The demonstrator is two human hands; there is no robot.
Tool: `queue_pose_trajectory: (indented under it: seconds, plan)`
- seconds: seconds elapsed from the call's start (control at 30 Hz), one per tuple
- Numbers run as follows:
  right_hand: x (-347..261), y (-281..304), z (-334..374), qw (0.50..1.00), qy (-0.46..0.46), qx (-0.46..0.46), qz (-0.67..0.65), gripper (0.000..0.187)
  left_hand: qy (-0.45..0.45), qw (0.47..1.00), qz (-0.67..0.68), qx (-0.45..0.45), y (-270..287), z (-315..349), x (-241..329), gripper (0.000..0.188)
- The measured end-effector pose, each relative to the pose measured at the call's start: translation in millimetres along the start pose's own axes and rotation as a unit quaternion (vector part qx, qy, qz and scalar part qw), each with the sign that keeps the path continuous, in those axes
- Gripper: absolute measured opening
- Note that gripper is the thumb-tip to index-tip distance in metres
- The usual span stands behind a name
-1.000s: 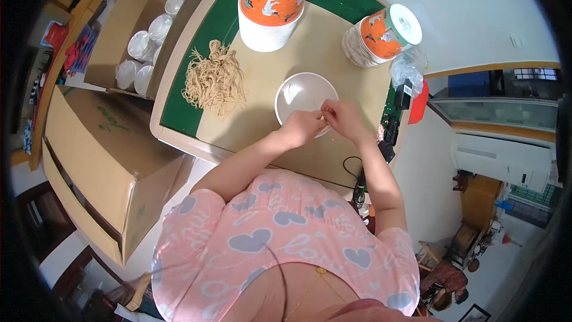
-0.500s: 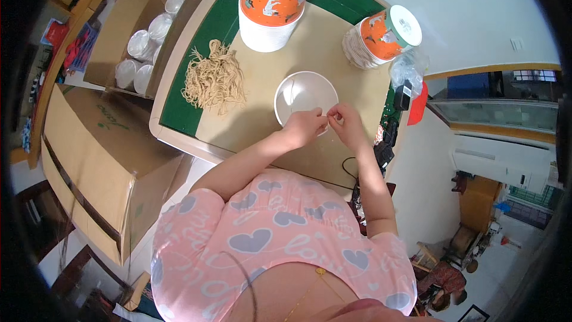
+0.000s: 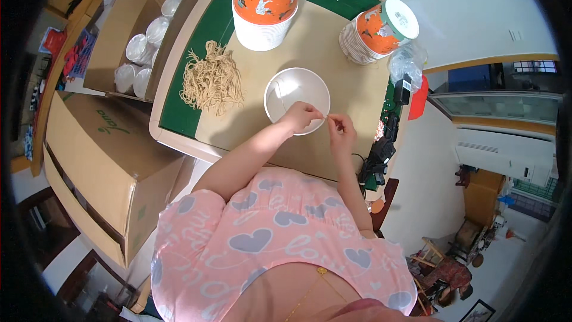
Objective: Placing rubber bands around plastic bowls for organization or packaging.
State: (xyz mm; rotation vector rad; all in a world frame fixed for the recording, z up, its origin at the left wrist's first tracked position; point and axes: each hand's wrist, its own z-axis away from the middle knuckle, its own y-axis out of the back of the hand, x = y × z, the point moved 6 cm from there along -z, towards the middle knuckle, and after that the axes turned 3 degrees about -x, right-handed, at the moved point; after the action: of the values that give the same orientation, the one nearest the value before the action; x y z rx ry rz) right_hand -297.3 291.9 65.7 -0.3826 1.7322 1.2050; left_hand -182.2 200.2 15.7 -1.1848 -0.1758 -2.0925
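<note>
Both hands are closed in a pinch over the near rim of a round white paper tub [image 3: 311,88]. My left hand [image 3: 301,117] reaches across the tub's near edge, its fingertips pressed together. Close beside it, just past the rim on the right, my right hand [image 3: 341,133] pinches with thumb and finger. Their fingertips almost meet, and whatever they hold is too small to make out. A faint thin line shows inside the tub. Left of it lies a loose tangle of beige string [image 3: 211,79].
At the far side stands a tall stack of orange-and-green patterned tubs [image 3: 266,6]; a shorter stack [image 3: 378,33] leans at the right. Black adapters and cables [image 3: 381,152] line the table's right edge. Cardboard boxes [image 3: 113,149] stand left. Another person [image 3: 448,277] sits at lower right.
My right hand has moved slightly down and turned more upright, its forearm drawn inward. The fingertips sit a little farther apart. The view has shifted slightly, so the tub appears farther left.
</note>
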Motion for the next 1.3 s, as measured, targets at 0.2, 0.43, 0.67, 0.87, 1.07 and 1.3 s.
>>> queue_pose_trajectory:
  seconds: [0.2, 0.43, 0.67, 0.87, 1.07, 1.3]
  plan:
    - [-19, -11, 3, 0.994, 0.099, 0.046, 0.009, 0.013, 0.031, 0.990, 0.134, 0.002, 1, 2, -1, 0.014]
    - [-26, -10, 4, 0.989, 0.129, 0.047, 0.048, 0.016, 0.045, 0.980, 0.193, -0.016, 5, -3, -11, 0.015]
    - [-24, -9, 1, 0.996, 0.080, 0.014, 0.025, 0.017, 0.014, 0.992, 0.123, -0.021, 8, -2, -6, 0.017]
    - [-12, -10, -9, 0.999, 0.025, -0.042, -0.024, 0.009, -0.025, 1.000, 0.014, 0.004, 9, 5, 4, 0.011]
    - [-1, -13, -11, 0.999, 0.027, -0.037, -0.024, 0.007, -0.137, 0.988, -0.039, 0.055, 12, 0, 2, 0.014]
    - [-4, -15, -12, 0.999, 0.023, -0.031, -0.028, 0.008, -0.196, 0.950, -0.217, 0.106, 9, 13, 23, 0.015]
